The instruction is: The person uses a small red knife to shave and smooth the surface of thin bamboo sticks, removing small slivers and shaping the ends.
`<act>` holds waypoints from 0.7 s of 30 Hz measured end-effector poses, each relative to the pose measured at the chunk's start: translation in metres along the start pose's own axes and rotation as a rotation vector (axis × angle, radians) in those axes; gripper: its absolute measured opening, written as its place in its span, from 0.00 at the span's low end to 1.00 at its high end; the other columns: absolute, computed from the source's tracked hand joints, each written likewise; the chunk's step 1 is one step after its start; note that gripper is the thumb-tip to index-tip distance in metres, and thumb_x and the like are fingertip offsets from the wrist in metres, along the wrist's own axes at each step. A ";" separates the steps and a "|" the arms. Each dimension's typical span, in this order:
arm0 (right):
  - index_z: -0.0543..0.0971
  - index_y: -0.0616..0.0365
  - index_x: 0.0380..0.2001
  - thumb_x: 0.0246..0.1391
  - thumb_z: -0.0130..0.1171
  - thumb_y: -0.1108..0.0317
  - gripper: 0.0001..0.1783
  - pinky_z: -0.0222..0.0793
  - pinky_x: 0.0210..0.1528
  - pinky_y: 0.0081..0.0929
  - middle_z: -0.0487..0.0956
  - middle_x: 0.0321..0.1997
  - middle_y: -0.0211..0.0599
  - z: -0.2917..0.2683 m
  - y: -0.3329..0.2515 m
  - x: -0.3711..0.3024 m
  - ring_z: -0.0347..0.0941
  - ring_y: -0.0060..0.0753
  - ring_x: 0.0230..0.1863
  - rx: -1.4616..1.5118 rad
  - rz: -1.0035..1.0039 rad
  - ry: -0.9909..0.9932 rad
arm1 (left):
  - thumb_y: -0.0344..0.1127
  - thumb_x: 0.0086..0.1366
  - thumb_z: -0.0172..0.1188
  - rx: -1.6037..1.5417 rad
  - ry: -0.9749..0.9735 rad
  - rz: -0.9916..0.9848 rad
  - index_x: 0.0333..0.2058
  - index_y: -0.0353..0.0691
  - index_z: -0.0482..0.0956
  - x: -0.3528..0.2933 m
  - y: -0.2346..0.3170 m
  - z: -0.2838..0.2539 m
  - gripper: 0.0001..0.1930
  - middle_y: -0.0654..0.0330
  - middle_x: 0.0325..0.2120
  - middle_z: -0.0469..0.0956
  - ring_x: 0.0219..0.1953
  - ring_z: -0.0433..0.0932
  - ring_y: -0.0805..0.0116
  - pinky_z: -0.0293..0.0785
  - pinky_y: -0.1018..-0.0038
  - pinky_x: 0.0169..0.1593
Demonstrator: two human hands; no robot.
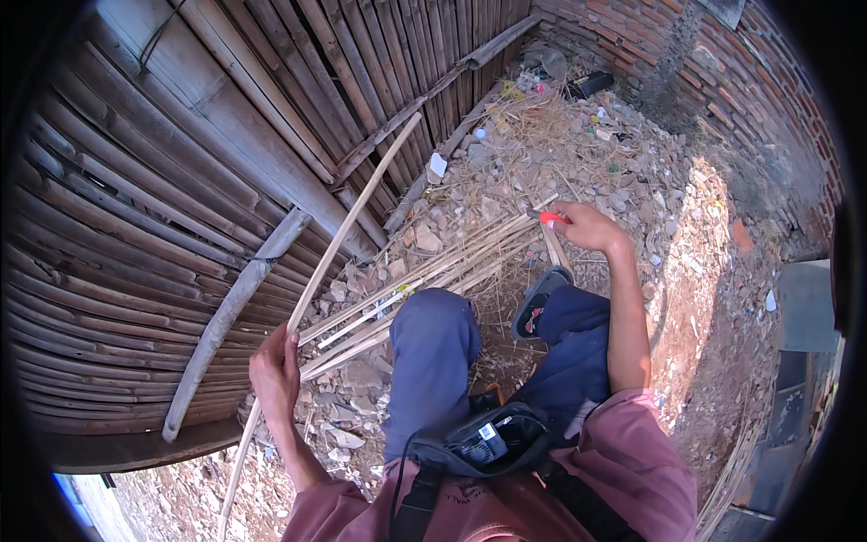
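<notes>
My left hand is closed around a long, thin bamboo strip. The strip slants from beside the bamboo wall down past my left forearm. My right hand, out ahead on the right, grips a red-handled knife, its short blade pointing left. That blade is over the far end of a loose bundle of split bamboo strips, which lies across the ground in front of my left knee. Whether the blade touches a strip I cannot tell. Near my right foot, a flat piece of bamboo or wood sticks up.
A wall of bamboo slats with a thick pole stands close on my left. Behind the rubble-strewn ground rises a brick wall. A black pouch hangs at my waist. Dark panels stand at the right.
</notes>
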State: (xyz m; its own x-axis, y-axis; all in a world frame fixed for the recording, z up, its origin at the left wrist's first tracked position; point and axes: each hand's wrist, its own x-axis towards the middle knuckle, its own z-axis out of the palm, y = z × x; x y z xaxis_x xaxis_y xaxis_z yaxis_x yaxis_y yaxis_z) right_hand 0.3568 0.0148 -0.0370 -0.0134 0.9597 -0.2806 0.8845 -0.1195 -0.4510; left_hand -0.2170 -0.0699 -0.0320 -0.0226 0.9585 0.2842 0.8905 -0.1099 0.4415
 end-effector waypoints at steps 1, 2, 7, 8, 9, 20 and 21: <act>0.83 0.57 0.57 0.67 0.61 0.54 0.23 0.75 0.59 0.49 0.85 0.53 0.56 0.001 0.004 0.002 0.82 0.59 0.57 -0.010 -0.012 0.007 | 0.40 0.77 0.63 -0.161 -0.076 -0.108 0.55 0.34 0.87 -0.002 -0.011 0.021 0.17 0.53 0.29 0.87 0.27 0.82 0.64 0.75 0.66 0.35; 0.83 0.57 0.57 0.67 0.61 0.53 0.23 0.75 0.60 0.49 0.85 0.54 0.57 0.001 0.007 0.003 0.81 0.60 0.57 -0.019 -0.026 0.013 | 0.38 0.77 0.63 -0.319 -0.152 -0.217 0.55 0.34 0.87 -0.005 -0.021 0.042 0.16 0.56 0.28 0.86 0.26 0.78 0.73 0.73 0.70 0.34; 0.83 0.58 0.57 0.66 0.62 0.54 0.23 0.74 0.60 0.50 0.85 0.53 0.58 0.002 0.000 0.005 0.81 0.62 0.57 0.005 -0.035 0.032 | 0.40 0.76 0.64 -0.406 -0.244 -0.255 0.54 0.35 0.88 -0.043 -0.074 0.151 0.16 0.57 0.23 0.84 0.25 0.76 0.75 0.73 0.71 0.33; 0.83 0.58 0.57 0.66 0.62 0.54 0.24 0.74 0.60 0.51 0.85 0.54 0.59 0.001 0.001 0.006 0.81 0.62 0.57 0.004 -0.032 0.030 | 0.40 0.76 0.64 -0.196 -0.225 -0.163 0.53 0.35 0.88 -0.048 -0.078 0.161 0.16 0.56 0.22 0.84 0.25 0.77 0.73 0.74 0.70 0.34; 0.82 0.59 0.57 0.66 0.62 0.54 0.24 0.74 0.60 0.51 0.85 0.53 0.59 0.001 0.000 0.006 0.81 0.62 0.57 0.003 -0.044 0.034 | 0.40 0.76 0.64 0.014 -0.201 -0.074 0.52 0.35 0.88 -0.054 -0.083 0.168 0.16 0.54 0.22 0.84 0.25 0.78 0.71 0.74 0.69 0.34; 0.82 0.59 0.56 0.69 0.62 0.57 0.20 0.76 0.51 0.46 0.87 0.44 0.54 -0.024 -0.047 -0.015 0.84 0.57 0.45 0.213 -0.175 0.577 | 0.40 0.78 0.60 -0.449 -0.201 -0.162 0.47 0.33 0.85 -0.016 0.026 0.055 0.14 0.63 0.21 0.80 0.24 0.74 0.78 0.70 0.73 0.29; 0.82 0.59 0.55 0.69 0.63 0.57 0.20 0.76 0.50 0.42 0.87 0.42 0.51 -0.023 -0.049 -0.013 0.83 0.50 0.42 0.302 -0.220 0.603 | 0.39 0.78 0.60 -0.477 -0.215 -0.171 0.46 0.33 0.85 -0.013 0.039 0.044 0.13 0.63 0.21 0.79 0.24 0.74 0.79 0.69 0.74 0.28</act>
State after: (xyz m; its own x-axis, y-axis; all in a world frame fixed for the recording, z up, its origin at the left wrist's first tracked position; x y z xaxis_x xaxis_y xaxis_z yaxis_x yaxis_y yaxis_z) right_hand 0.3240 0.0142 0.0078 0.1610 0.9326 0.3230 0.7216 0.1121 -0.6832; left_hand -0.1616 -0.0752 -0.0561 -0.0111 0.9998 0.0157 0.5766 -0.0064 0.8170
